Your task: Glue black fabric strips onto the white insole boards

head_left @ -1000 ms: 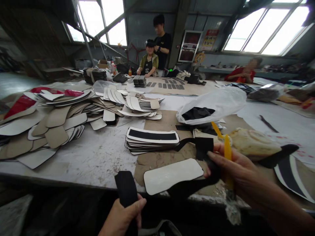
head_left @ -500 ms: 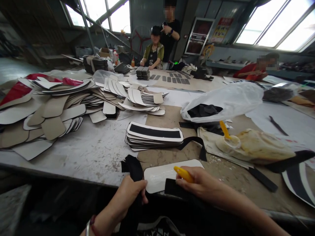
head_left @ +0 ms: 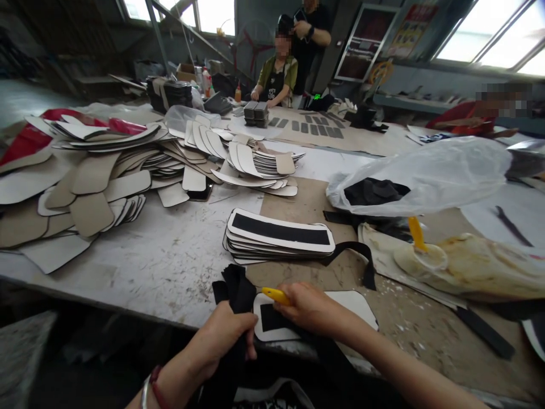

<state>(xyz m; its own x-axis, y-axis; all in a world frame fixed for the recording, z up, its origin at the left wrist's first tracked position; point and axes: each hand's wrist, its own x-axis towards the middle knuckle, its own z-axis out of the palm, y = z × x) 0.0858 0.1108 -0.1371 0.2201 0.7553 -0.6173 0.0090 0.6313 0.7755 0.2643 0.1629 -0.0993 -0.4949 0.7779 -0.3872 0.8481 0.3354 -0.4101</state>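
A white rounded panel (head_left: 351,302) lies at the table's front edge, with a black strip (head_left: 269,318) on its left part. Over the panel is my right hand (head_left: 304,307), closed round a yellow-handled tool (head_left: 276,295), its fingers on the strip. My left hand (head_left: 232,329), just left of the panel, is closed on a bunched black cloth band (head_left: 235,287) that hangs below the table edge. Behind the hands stands a stack of white panels (head_left: 276,250); its top one bears a black strip.
Piles of white and beige pieces (head_left: 91,213) cover the left. At the right are a plastic bag (head_left: 447,176) with black cloth, a glue cup (head_left: 426,258) holding a yellow tool, and a loose black strip (head_left: 485,332). People are at the far side.
My right hand has moved left over the panel, and the black strip now lies on the panel's left part. My left hand still holds the cloth. The view has shifted.
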